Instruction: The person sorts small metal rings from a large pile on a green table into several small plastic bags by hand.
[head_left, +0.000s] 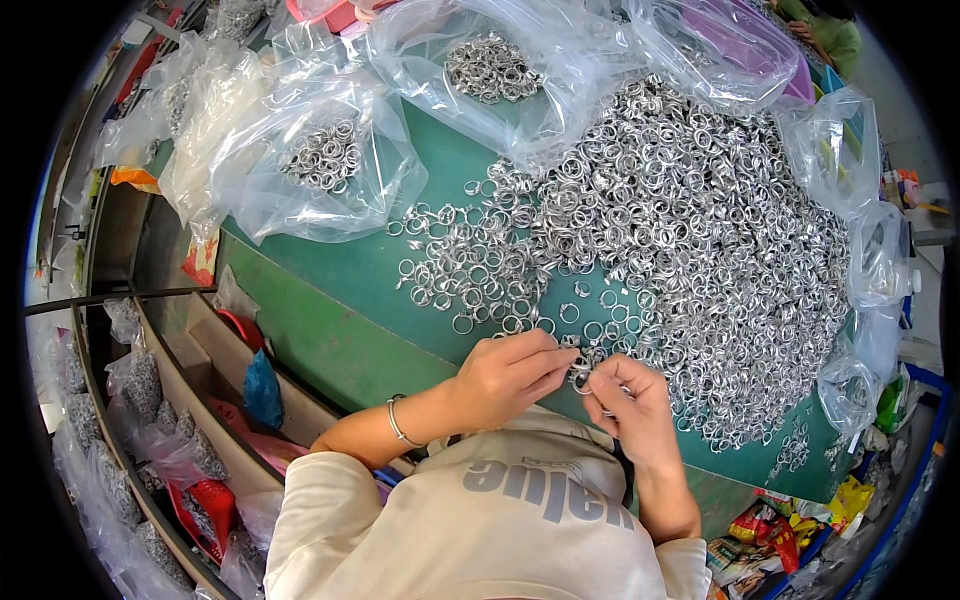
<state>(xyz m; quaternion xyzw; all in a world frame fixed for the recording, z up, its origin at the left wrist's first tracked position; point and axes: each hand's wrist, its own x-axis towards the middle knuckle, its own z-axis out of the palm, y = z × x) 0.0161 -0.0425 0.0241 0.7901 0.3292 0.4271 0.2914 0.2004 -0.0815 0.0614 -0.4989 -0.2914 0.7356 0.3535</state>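
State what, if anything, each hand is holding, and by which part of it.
Silver rings show between the left hand and right hand, probably pinched in thumb and finger; which hand grips which ring, and where, cannot be told.

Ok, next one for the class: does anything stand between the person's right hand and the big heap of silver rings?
Nothing visible does: the heap of silver rings starts just beside the right hand. Clear plastic bags lie at the heap's far and right edges.
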